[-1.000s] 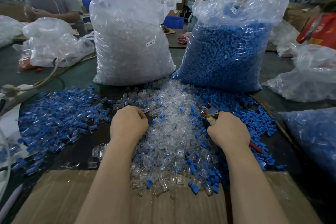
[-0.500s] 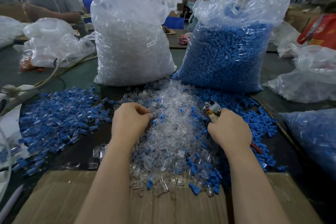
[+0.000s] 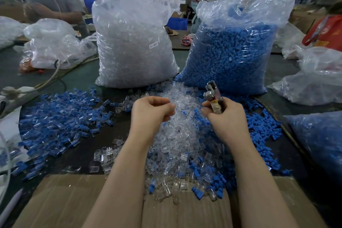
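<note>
The right hand (image 3: 224,116) is curled tight around a small silver metal pliers tool (image 3: 212,92), whose tip points up. The left hand (image 3: 150,110) has its fingers curled in too, but I cannot tell if it holds anything. Both hands are just above the pile of little clear plastic pieces (image 3: 177,135) in the middle of the dark bench (image 3: 79,77). Loose blue plastic pieces (image 3: 55,116) lie toward the left edge. A big bag of clear pieces (image 3: 133,42) and a big bag of blue pieces (image 3: 231,52) stand behind, side by side.
</note>
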`<action>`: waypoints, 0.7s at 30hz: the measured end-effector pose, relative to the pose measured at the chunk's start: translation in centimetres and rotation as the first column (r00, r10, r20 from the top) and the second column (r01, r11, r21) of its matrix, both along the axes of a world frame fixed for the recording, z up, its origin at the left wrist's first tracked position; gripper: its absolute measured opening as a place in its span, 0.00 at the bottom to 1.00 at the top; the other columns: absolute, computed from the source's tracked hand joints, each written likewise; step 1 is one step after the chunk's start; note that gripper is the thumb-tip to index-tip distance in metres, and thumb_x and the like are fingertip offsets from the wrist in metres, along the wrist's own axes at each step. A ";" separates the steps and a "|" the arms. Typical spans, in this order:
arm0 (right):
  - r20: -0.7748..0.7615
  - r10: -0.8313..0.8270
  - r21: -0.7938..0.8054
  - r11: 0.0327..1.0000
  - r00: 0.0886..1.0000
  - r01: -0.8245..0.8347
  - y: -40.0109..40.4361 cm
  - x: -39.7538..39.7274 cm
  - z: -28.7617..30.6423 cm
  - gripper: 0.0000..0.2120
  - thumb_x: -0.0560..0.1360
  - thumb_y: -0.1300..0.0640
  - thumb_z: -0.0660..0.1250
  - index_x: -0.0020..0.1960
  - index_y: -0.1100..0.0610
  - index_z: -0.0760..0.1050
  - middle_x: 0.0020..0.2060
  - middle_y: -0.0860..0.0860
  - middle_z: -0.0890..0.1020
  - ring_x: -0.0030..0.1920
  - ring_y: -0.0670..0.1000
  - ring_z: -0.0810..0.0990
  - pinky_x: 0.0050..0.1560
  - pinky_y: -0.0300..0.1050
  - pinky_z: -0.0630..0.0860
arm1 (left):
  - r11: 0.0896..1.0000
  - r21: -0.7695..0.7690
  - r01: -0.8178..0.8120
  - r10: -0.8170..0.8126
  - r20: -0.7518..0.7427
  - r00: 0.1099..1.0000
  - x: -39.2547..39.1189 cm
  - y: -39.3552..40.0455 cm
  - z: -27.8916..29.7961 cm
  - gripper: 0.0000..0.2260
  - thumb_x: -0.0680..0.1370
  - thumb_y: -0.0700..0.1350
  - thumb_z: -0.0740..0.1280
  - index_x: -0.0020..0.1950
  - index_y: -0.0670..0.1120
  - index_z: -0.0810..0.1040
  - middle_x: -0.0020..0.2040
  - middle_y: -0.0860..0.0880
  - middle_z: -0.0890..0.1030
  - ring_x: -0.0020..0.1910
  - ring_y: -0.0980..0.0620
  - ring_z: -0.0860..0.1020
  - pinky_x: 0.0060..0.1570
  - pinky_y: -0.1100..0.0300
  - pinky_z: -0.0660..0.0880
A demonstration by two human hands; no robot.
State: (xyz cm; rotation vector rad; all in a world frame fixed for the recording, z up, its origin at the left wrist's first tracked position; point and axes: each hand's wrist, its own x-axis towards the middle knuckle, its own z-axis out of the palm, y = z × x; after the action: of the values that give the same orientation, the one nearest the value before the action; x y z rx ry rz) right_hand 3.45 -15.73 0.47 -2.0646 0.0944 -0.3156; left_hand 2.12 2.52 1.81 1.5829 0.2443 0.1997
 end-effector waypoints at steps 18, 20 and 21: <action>0.246 0.072 0.011 0.997 0.967 -0.077 2.0 -0.6 0.5 0.08 0.72 0.56 0.74 0.48 0.53 0.77 0.39 0.45 0.83 0.44 0.52 0.82 0.49 0.59 0.78 | 0.988 -0.127 0.088 -0.080 0.063 0.995 -0.5 -3.0 0.6 0.04 0.70 0.35 0.75 0.42 0.42 0.84 0.37 0.45 0.85 0.37 0.52 0.84 0.37 0.65 0.78; 0.255 0.064 0.010 0.998 0.965 -0.069 2.0 -0.7 0.6 0.07 0.72 0.56 0.74 0.48 0.53 0.77 0.38 0.44 0.82 0.43 0.51 0.81 0.48 0.59 0.78 | 0.990 -0.109 0.089 -0.080 0.080 0.994 -0.6 -3.1 0.7 0.04 0.70 0.35 0.76 0.43 0.42 0.85 0.38 0.44 0.85 0.38 0.51 0.84 0.37 0.64 0.79; 0.259 0.062 0.004 0.998 0.964 -0.065 2.0 -0.8 0.6 0.07 0.72 0.56 0.74 0.48 0.53 0.77 0.38 0.44 0.82 0.43 0.51 0.81 0.48 0.59 0.78 | 0.992 -0.093 0.086 -0.078 0.086 0.993 -0.6 -3.2 0.8 0.04 0.70 0.35 0.76 0.43 0.42 0.85 0.38 0.44 0.86 0.39 0.51 0.84 0.38 0.64 0.80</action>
State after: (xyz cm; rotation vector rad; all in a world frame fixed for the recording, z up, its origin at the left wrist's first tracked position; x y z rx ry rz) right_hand 2.67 -13.76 1.09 -1.9915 -0.1285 -0.5399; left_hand 1.49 -0.68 2.59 1.4824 0.1222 0.1858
